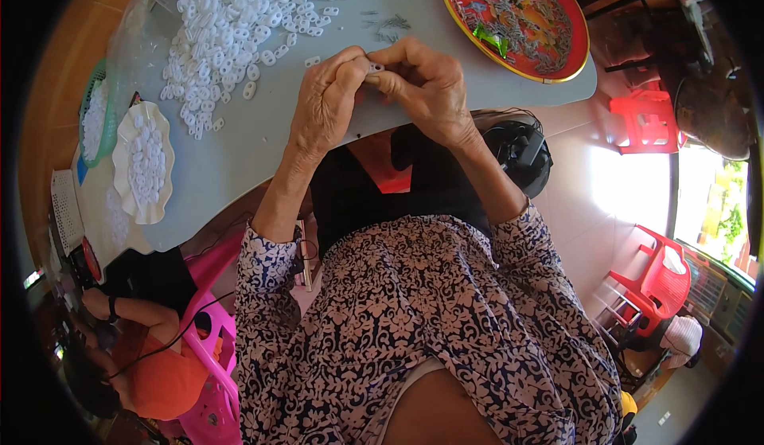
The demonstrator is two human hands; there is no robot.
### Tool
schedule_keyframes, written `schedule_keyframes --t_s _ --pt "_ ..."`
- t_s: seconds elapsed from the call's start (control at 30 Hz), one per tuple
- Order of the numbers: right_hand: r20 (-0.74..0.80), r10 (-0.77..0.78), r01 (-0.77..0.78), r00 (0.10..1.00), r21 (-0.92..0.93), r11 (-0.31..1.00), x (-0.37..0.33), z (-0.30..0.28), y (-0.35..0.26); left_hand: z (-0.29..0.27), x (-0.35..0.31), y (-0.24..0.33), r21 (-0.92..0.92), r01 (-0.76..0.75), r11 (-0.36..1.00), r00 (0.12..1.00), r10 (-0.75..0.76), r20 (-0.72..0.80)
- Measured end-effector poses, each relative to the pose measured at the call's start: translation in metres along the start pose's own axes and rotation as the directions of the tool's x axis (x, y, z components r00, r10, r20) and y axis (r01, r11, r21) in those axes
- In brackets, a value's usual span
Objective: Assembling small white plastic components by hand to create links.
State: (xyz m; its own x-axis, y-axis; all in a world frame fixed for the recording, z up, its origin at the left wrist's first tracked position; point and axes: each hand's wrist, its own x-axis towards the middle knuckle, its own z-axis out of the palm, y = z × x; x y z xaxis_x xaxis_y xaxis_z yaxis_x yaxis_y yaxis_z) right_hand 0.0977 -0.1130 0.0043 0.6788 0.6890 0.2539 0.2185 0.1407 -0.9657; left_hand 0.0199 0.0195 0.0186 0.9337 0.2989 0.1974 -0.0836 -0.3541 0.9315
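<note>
My left hand [330, 91] and my right hand [430, 87] meet over the near edge of the grey table. Between their fingertips is a small white plastic piece [375, 68], mostly covered by the fingers of both. It resembles the oval two-holed pieces in the big loose pile [231, 27] beyond my left hand. A few thin grey metal pins [391, 25] lie just past my fingers. To the right, a round red floral tray [585, 43] with a yellow rim carries many more such pins and a bright green object [491, 40].
At the left stand a cream wavy-edged dish [121, 158] and a green basket [87, 103], both with white pieces. A person in orange [167, 377] sits by a pink chair [211, 365] at lower left. Red plastic stools [649, 122] and a red chair [664, 278] are at right.
</note>
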Motion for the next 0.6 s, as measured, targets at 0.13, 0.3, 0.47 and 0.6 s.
schedule_keyframes --t_s 0.13,0.3,0.47,0.6 --pt "-0.008 0.015 -0.015 1.0 0.058 0.998 0.001 -0.003 -0.001 0.002 0.001 0.003 -0.059 0.085 0.995 0.996 -0.085 -0.001" --pt "-0.001 0.038 -0.037 0.999 0.081 0.996 0.003 -0.003 0.0 0.004 -0.002 -0.002 -0.02 -0.096 0.995 0.993 0.094 -0.077" --pt "0.036 0.029 -0.035 0.999 0.184 0.982 0.013 -0.009 -0.008 0.005 -0.007 0.003 -0.068 -0.092 0.993 0.986 0.081 -0.143" --pt "-0.095 -0.264 0.237 0.96 -0.233 0.943 0.068 -0.052 -0.045 -0.008 -0.017 0.002 -0.152 -0.113 0.982 0.975 0.08 -0.207"
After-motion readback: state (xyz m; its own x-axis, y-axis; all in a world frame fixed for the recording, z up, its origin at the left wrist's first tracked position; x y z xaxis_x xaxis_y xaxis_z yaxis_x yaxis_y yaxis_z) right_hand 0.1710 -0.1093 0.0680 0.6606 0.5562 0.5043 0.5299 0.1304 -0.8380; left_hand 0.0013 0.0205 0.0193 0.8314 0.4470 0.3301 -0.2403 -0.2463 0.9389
